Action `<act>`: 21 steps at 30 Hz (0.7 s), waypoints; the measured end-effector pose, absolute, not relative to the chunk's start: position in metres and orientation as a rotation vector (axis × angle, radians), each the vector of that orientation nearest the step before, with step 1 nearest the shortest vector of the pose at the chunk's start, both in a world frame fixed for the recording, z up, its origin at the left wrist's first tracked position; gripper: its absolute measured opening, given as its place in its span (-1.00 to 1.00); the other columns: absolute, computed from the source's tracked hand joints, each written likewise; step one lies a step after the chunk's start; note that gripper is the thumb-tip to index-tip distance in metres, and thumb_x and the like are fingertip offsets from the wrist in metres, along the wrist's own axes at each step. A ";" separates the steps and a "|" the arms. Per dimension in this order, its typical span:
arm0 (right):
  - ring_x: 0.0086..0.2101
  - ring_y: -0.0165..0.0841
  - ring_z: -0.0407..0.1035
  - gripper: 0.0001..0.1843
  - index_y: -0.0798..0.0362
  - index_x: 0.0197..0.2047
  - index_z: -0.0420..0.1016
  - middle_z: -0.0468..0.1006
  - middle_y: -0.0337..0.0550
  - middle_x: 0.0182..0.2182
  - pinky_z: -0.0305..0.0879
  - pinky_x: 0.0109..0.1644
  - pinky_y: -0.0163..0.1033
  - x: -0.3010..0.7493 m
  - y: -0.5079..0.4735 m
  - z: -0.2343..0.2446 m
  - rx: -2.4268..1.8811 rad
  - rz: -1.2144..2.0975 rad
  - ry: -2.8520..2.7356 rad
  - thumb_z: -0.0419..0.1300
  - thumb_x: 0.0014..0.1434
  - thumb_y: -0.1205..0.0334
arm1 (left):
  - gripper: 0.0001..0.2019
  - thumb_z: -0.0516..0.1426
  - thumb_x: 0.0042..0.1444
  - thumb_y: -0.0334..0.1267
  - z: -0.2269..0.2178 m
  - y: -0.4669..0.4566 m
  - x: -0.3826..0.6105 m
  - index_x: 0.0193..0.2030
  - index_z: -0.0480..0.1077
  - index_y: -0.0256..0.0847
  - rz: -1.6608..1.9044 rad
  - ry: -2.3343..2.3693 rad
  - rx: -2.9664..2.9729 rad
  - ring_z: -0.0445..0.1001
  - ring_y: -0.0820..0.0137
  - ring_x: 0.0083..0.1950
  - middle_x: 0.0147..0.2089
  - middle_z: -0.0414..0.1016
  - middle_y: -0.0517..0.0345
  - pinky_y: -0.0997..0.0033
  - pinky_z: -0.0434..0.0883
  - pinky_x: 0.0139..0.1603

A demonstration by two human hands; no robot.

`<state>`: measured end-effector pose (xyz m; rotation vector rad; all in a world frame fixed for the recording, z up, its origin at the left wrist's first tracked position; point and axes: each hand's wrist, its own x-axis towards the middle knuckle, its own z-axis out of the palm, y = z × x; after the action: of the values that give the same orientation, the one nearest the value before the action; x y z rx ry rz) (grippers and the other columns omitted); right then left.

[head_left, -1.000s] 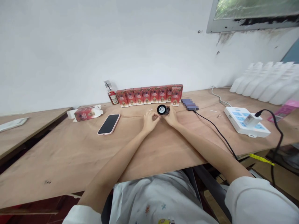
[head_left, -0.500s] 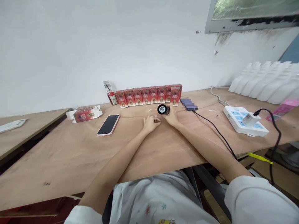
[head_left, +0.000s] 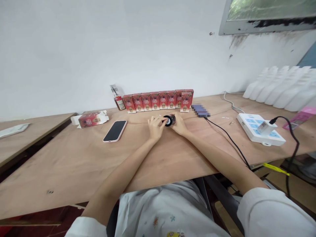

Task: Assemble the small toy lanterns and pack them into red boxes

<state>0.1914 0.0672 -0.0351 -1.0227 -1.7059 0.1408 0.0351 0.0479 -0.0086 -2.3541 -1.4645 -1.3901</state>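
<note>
My right hand [head_left: 180, 125] is wrapped around a small dark round container [head_left: 168, 120], which lies tilted so that its black-rimmed end with a pale disc faces left and toward me. My left hand [head_left: 156, 127] is at that end, thumb and index finger pinched together against the disc or the rim. Whatever may be between those fingertips is too small to make out. Small white scraps [head_left: 160, 115] lie on the wooden table [head_left: 168, 158] just behind the hands. A row of red printed boxes [head_left: 155, 101] stands behind them, one box [head_left: 185, 102] set in front.
To the left lie a phone [head_left: 115, 131] and an opened red box [head_left: 90, 119]; a small bottle [head_left: 119, 102] leans by the wall. On the right are a blurred purple device [head_left: 200, 111] with a black cable, a white power strip [head_left: 260, 129], a pink box [head_left: 300, 118] and several white bottles [head_left: 278, 87].
My left hand has risen from the table and come up to the container's end. My right hand has brought the container slightly left and lower, turning its end toward my left hand.
</note>
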 end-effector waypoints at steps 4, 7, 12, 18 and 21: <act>-0.15 -0.15 0.37 -0.60 0.02 -0.13 0.27 0.47 -0.04 -0.18 0.31 -0.05 -0.05 0.191 0.067 -0.035 -1.025 0.128 -1.712 0.22 -0.10 0.30 | -0.79 0.05 0.24 -0.15 -0.010 0.049 0.034 -0.19 0.52 -0.01 -1.304 -1.463 -2.357 0.34 0.29 -0.06 -0.11 0.53 0.16 0.28 0.12 -0.05; -0.14 -0.16 0.37 -0.60 0.01 -0.13 0.27 0.47 -0.05 -0.17 0.30 -0.04 -0.05 0.192 0.067 -0.035 -1.023 0.128 -1.717 0.22 -0.09 0.29 | -0.79 0.05 0.24 -0.14 -0.009 0.048 0.033 -0.18 0.51 -0.02 -1.279 -1.454 -2.358 0.34 0.29 -0.07 -0.11 0.53 0.15 0.28 0.11 -0.05; -0.12 -0.16 0.37 -0.59 0.03 -0.13 0.27 0.47 -0.03 -0.16 0.30 -0.03 -0.07 0.191 0.066 -0.035 -1.004 0.145 -1.711 0.23 -0.11 0.32 | -0.79 0.04 0.24 -0.13 -0.007 0.047 0.033 -0.20 0.51 -0.03 -1.265 -1.459 -2.346 0.35 0.29 -0.09 -0.13 0.54 0.14 0.26 0.10 -0.06; -0.13 -0.17 0.38 -0.57 0.03 -0.13 0.26 0.48 -0.04 -0.17 0.31 -0.04 -0.08 0.189 0.067 -0.036 -1.012 0.179 -1.683 0.24 -0.13 0.30 | -0.81 0.08 0.22 -0.15 -0.010 0.050 0.031 -0.25 0.53 -0.06 -1.353 -1.335 -2.287 0.35 0.31 -0.14 -0.17 0.54 0.12 0.28 0.11 -0.10; -0.12 -0.17 0.38 -0.57 0.03 -0.14 0.25 0.47 -0.03 -0.16 0.31 -0.05 -0.07 0.188 0.068 -0.038 -1.016 0.192 -1.662 0.23 -0.13 0.29 | -0.83 0.10 0.19 -0.25 -0.013 0.052 0.029 -0.20 0.53 -0.08 -1.368 -1.189 -2.283 0.34 0.35 -0.20 -0.13 0.51 0.08 0.28 0.11 -0.13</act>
<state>0.1883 0.0683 -0.0376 -1.0155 -1.6622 0.1916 0.0287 0.0519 -0.0128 -2.2834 -1.1888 -1.3683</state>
